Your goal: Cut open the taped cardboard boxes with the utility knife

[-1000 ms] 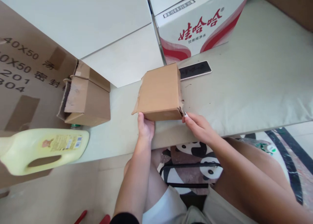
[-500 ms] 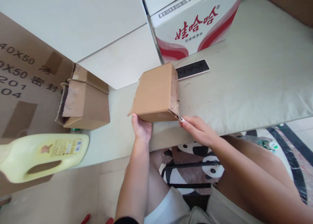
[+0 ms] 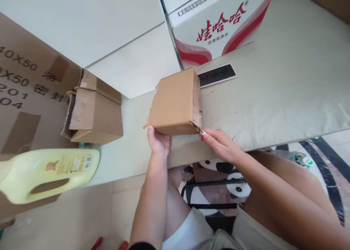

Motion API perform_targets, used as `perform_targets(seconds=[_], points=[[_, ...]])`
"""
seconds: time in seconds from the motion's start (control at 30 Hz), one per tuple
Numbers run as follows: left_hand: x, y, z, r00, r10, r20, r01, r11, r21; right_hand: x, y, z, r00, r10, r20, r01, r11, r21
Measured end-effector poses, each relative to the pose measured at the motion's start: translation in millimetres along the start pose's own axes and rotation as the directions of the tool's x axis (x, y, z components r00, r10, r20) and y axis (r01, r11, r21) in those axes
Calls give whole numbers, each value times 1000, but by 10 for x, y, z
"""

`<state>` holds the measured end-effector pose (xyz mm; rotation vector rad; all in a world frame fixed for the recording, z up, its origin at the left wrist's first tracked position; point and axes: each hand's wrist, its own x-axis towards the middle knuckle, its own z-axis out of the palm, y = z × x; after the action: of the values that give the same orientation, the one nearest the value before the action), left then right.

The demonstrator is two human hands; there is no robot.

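A plain brown cardboard box [image 3: 172,98] sits near the front edge of the cloth-covered surface, its left and right sides rough and torn. My left hand [image 3: 160,142] holds it from below at the front left corner, the thumb up against the front edge and the fingers hidden beneath. At the front right corner, my right hand [image 3: 218,142] is closed in a pinch. A thin dark strip [image 3: 196,126] runs from the box's corner to those fingertips; I cannot tell whether it is torn cardboard or a slim tool.
Behind the box lies a phone [image 3: 217,75], beside a white and red carton [image 3: 218,35]. White panels [image 3: 136,67] rise at the back left. Another torn cardboard box [image 3: 102,118] and a pale yellow jug [image 3: 51,175] are at left. A panda-patterned stool [image 3: 213,177] is below.
The view has shifted very slightly. Both hands keep their places on the box, and the right fingertips stay at the front right corner with barely any movement.
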<state>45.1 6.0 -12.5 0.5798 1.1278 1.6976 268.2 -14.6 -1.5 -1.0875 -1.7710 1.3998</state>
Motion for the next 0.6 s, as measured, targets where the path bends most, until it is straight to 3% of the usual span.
perform_targets(seconds=[0.6], points=[[-8, -2, 37, 1000, 24, -6, -24, 999, 41, -3, 17, -40, 997, 73, 35, -70, 993, -92]])
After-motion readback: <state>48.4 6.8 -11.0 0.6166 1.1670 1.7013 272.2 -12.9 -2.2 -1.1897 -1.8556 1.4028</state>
